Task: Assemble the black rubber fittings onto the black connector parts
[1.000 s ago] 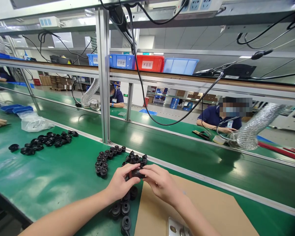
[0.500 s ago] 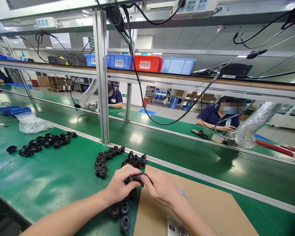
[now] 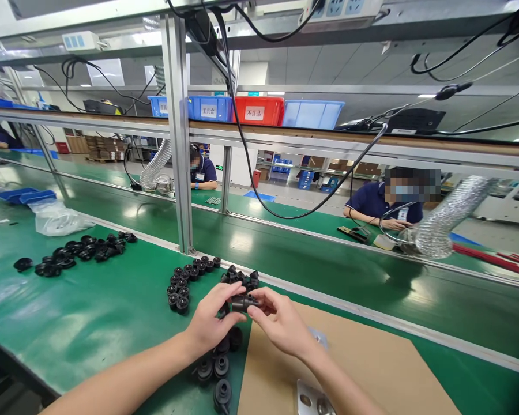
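Observation:
Between my two hands is a black cylindrical part [image 3: 244,303], lying roughly level above the edge of the brown cardboard [image 3: 350,357]. My left hand [image 3: 214,317] grips its left end between thumb and fingers. My right hand [image 3: 281,323] pinches the right end with thumb and fingertips. Several black round parts [image 3: 221,392] stand on the green bench just below my left hand. Behind my hands are a cluster of black parts [image 3: 247,278] and a curved group of small black round pieces [image 3: 179,288].
A loose pile of black parts [image 3: 86,248] and a plastic bag [image 3: 60,219] lie to the left. A metal plate [image 3: 307,399] rests on the cardboard. An upright metal post [image 3: 179,138] rises beyond the bench. Two people sit across the line.
My right hand's fingers have lifted and spread somewhat around the black part, so more of it shows. My left hand has risen slightly.

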### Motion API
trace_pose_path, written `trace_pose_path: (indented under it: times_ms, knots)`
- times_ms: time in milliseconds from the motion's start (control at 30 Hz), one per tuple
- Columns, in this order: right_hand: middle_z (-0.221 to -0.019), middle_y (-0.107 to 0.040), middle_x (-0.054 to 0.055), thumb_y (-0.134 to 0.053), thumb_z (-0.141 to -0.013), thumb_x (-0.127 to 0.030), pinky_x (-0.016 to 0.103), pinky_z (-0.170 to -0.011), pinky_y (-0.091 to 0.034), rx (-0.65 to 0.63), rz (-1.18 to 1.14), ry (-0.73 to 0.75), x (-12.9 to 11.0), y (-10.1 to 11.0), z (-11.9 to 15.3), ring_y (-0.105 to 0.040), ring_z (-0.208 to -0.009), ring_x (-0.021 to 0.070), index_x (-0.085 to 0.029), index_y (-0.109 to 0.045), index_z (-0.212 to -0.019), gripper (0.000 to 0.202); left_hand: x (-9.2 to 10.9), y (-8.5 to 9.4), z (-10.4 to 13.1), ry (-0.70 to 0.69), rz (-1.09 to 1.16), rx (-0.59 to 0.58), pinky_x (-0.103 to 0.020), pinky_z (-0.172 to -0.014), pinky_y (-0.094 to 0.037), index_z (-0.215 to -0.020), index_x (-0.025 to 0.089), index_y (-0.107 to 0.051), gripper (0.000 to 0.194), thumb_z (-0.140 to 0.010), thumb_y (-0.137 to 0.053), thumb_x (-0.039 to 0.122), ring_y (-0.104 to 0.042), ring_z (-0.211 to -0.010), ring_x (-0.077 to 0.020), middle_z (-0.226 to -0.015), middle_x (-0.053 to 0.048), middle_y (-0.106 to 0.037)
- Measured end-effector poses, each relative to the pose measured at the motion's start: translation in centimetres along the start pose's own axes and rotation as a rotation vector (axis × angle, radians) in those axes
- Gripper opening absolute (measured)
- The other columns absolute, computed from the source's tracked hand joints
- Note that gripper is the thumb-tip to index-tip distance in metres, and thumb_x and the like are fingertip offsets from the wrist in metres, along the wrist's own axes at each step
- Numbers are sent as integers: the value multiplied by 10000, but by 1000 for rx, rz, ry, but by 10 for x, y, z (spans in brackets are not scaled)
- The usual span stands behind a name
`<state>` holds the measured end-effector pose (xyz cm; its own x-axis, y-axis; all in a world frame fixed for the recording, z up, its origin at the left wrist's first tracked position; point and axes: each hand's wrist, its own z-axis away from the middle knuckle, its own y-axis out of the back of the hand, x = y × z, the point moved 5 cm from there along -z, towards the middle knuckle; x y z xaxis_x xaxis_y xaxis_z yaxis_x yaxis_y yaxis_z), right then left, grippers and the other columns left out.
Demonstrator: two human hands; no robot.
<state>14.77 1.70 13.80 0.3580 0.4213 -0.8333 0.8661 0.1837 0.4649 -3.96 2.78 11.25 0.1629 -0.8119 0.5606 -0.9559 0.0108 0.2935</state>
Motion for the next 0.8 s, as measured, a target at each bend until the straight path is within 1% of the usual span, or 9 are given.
trace_pose_path:
  times_ms: [133,200,267,333,433,500,600,700,800]
  knots:
    - [-969,-712,44,-646,-981,-346,302,-727,-515,68,15,20,-2,5,-1,-648,-855,213,-213,-662,-1187,245,-9,-1,-1,176,73,-67,-370,-872,-571,-1499,283,-507,466,-1045,-607,273,-691,-987,-236,-1202,-78,-725]
    - [-961,-709,41,-646,-981,-344,307,-753,-518,72,20,39,-3,6,-1,-644,-852,209,-214,-667,-1188,246,-5,0,-4,101,68,-55,-393,-951,-551,-1449,292,-555,407,-1049,-581,228,-673,-1074,-244,-1208,-71,-717]
    - [-944,-705,39,-649,-979,-348,306,-748,-518,82,18,44,-3,7,-2,-641,-838,208,-214,-670,-1190,250,0,2,-5,14,35,-24,-461,-1090,-481,-1467,296,-537,502,-990,-680,229,-595,-1243,-289,-1334,-87,-661]
    - [-950,-707,40,-651,-979,-348,307,-751,-521,90,6,49,-2,7,-2,-645,-842,210,-216,-669,-1195,253,-2,3,-6,43,29,-22,-509,-1145,-430,-1525,295,-471,586,-984,-693,254,-559,-1292,-307,-1357,-101,-642]
    - [-985,-714,43,-646,-983,-339,311,-778,-529,93,-11,68,-3,8,-3,-654,-866,211,-225,-666,-1203,248,-7,4,-6,129,29,-25,-494,-1088,-472,-1516,299,-485,492,-1040,-604,255,-616,-1185,-279,-1223,-86,-698]
    - [-992,-716,41,-645,-982,-338,311,-780,-532,97,-13,77,-3,9,-4,-656,-871,211,-230,-667,-1199,244,-5,6,-7,69,11,-8,-491,-1085,-471,-1452,303,-553,430,-1032,-611,233,-606,-1193,-280,-1214,-79,-704]
    - [-987,-716,42,-652,-974,-346,317,-775,-533,105,-3,63,0,10,-4,-658,-871,216,-234,-669,-1200,253,-4,7,-7,32,-5,-11,-519,-1128,-437,-1488,292,-520,542,-978,-701,256,-549,-1285,-315,-1336,-101,-656]
    - [-981,-718,43,-659,-963,-346,331,-796,-534,102,10,55,3,9,-4,-664,-866,220,-236,-668,-1212,272,-10,6,-7,101,-14,-16,-496,-1072,-479,-1509,311,-506,516,-1017,-643,238,-596,-1203,-290,-1237,-81,-702]
    - [-984,-715,49,-648,-961,-368,329,-795,-533,107,5,70,3,10,-6,-659,-860,219,-225,-674,-1206,285,-5,5,-9,2,-41,-19,-472,-1044,-501,-1397,314,-618,423,-1002,-634,165,-597,-1179,-278,-1199,-62,-718]
